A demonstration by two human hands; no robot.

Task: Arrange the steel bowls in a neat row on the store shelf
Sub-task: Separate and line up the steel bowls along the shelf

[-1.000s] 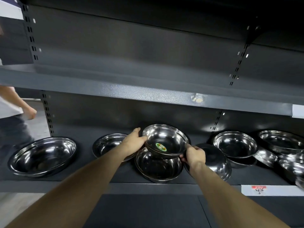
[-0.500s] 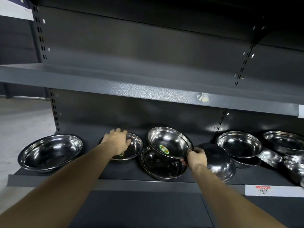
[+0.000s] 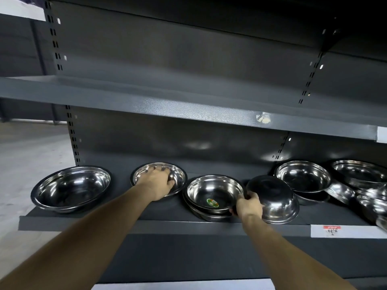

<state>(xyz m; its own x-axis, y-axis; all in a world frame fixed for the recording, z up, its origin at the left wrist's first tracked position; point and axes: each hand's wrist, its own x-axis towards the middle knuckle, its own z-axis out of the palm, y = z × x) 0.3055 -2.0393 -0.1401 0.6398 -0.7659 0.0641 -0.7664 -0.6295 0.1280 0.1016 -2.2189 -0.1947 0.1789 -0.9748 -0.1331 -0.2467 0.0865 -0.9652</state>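
Steel bowls stand on the dark lower shelf (image 3: 163,226). A large bowl (image 3: 71,188) sits at the far left. My left hand (image 3: 158,182) rests inside the second bowl (image 3: 178,174), fingers spread on its inner wall. A bowl with a green-orange sticker (image 3: 213,193) sits nested in another bowl underneath. My right hand (image 3: 248,205) pinches the stickered bowl's right rim. Just right of that hand lies an upside-down bowl (image 3: 274,197).
Further right stand more bowls (image 3: 303,176), some stacked and leaning (image 3: 360,174). A price label (image 3: 332,230) is on the shelf's front edge. The upper shelf (image 3: 188,107) overhangs the bowls. Grey floor (image 3: 31,155) lies to the left.
The stickered bowl came down from a tilted, raised position into the bowl beneath it. My left hand left that bowl and moved left into the second bowl. A person at the left is gone.
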